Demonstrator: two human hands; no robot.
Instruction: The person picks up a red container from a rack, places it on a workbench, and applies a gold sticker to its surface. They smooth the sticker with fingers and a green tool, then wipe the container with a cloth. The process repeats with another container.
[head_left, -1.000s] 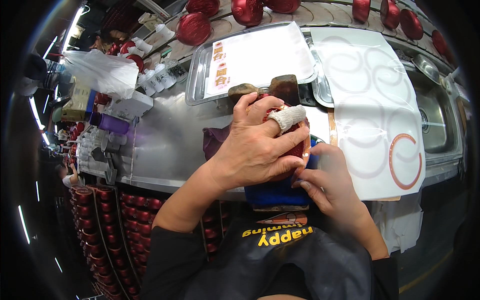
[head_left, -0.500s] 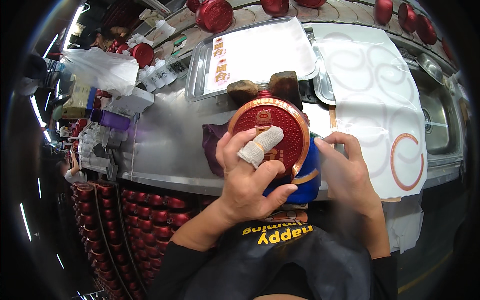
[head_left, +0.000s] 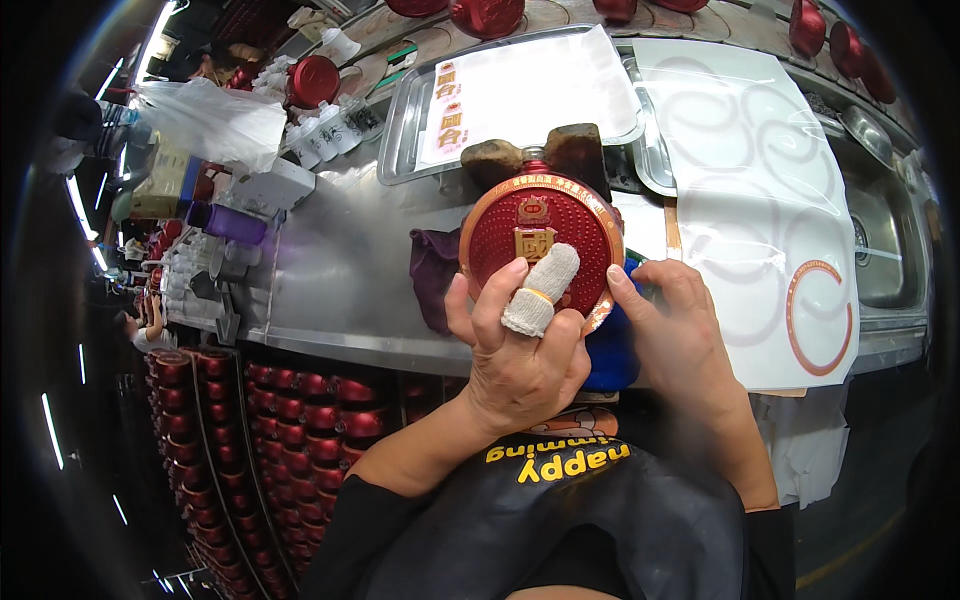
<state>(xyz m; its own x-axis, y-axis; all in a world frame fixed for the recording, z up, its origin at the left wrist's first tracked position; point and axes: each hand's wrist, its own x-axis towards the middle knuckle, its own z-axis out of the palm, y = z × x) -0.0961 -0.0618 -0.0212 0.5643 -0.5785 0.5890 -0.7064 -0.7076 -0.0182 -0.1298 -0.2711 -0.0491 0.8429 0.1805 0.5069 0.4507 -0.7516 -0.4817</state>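
A round red bottle [head_left: 490, 235] leans with its studded face toward me and its neck between two dark blocks [head_left: 576, 160]. A gold-orange ring decal [head_left: 600, 215] runs around the face's edge, and gold raised characters [head_left: 535, 243] stand in the middle. My left hand [head_left: 525, 350] is open, its bent fingers spread on the lower face; one finger wears a white knit sleeve [head_left: 545, 290]. On the right rim, the thumb of my right hand [head_left: 685, 335] touches the decal, its other fingers bent and apart. The decal's lower part is hidden by my left hand.
A metal tray [head_left: 400, 135] holds a white sheet with gold character decals. Right of it lies a clear-white sheet [head_left: 720, 220] with one ring decal [head_left: 793, 325], beside a sink [head_left: 880, 270]. Purple cloth [head_left: 432, 275] and blue cloth [head_left: 612, 355] flank the bottle. Red bottles [head_left: 310, 400] are stacked lower left.
The decal's loose lower-right end now lies along the bottle's rim. My left hand has shifted right and down the face, and my right thumb has come onto the rim.
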